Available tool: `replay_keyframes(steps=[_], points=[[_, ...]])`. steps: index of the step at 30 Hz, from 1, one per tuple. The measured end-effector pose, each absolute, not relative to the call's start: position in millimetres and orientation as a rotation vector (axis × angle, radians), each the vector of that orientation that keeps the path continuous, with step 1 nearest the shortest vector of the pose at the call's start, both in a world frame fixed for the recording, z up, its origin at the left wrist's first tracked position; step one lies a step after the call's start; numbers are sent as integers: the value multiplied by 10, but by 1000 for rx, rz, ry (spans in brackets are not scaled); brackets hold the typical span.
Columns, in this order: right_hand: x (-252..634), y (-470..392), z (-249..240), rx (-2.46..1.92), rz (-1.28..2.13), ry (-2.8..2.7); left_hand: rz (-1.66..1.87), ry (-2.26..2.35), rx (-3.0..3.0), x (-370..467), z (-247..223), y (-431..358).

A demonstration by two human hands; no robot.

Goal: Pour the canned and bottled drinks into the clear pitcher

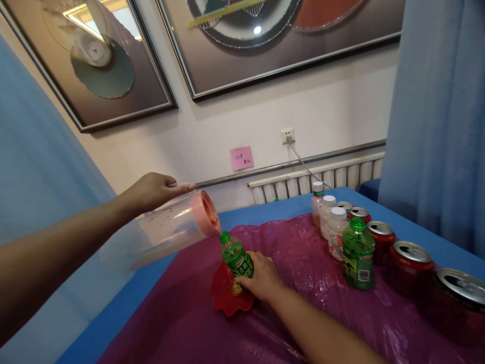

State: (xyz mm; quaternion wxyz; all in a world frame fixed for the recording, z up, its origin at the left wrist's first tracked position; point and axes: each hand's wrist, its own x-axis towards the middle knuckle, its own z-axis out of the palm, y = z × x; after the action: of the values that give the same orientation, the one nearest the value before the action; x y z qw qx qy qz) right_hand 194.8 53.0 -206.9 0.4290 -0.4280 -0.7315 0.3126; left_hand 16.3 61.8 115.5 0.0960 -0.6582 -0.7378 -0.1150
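Observation:
My left hand (150, 193) grips a clear plastic pitcher (172, 222) with a salmon-pink lid, its handle hidden behind the fingers. The pitcher lies tilted nearly on its side, and the lid's spout is at the mouth of a small green-labelled plastic bottle (237, 257). Around the lower part of that bottle my right hand (264, 275) is closed. The bottle leans slightly left, its cap off or hidden by the angle, over a red scalloped dish (224, 296). I cannot tell whether liquid is flowing.
Purple plastic sheeting (182, 313) covers part of the blue bed (242, 217). To the right stand another green bottle (358, 260), white-capped bottles (336, 235) and several red cans (411, 265). A radiator (299, 182) and a plugged-in cord (305, 164) are behind. Blue curtains (432, 126) hang at both sides.

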Motion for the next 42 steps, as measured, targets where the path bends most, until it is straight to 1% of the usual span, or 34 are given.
replay_keyframes(steps=[42], points=[[1953,515,-2037,-1090,771,-1843,-377,-2212,-1964,208,1131,593]])
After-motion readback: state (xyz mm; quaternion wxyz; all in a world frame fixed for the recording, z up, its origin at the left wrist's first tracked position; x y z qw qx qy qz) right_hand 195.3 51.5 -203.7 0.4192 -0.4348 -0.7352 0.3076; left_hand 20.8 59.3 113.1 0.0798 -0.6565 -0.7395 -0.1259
